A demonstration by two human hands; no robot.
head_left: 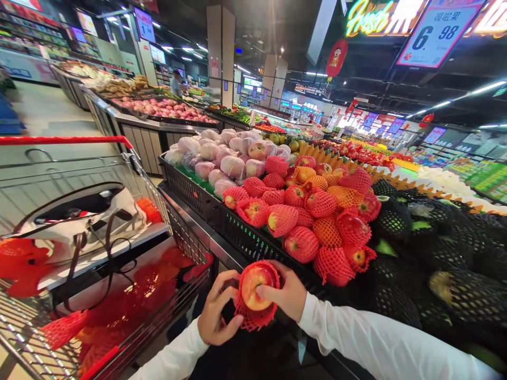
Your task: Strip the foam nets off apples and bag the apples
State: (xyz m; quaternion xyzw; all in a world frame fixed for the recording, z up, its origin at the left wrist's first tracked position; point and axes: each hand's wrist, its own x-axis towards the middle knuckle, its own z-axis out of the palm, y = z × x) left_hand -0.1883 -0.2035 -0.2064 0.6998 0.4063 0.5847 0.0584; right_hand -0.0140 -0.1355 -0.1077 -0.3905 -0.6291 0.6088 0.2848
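Note:
A red and yellow apple (pixel 254 287) in a red foam net sits between my hands, in front of the fruit display, its stem end facing up. My right hand (pixel 288 291) grips it from the right, with the thumb across the top of the fruit. On the other side, the curled fingers and thumb of my left hand (pixel 219 309) rest against the netted edge. Just beyond lies a heap of apples in red and orange foam nets (pixel 303 244), in a black crate (pixel 237 227). The underside of the held apple is hidden.
At left stands a metal shopping cart (pixel 130 138) with a cream bag (pixel 99 221) and red bags (pixel 150 285) inside. Plastic-wrapped fruit (pixel 232 166) fills the crate's far left. Dark-netted melons (pixel 435 248) lie at right. A person (pixel 176 83) stands far back.

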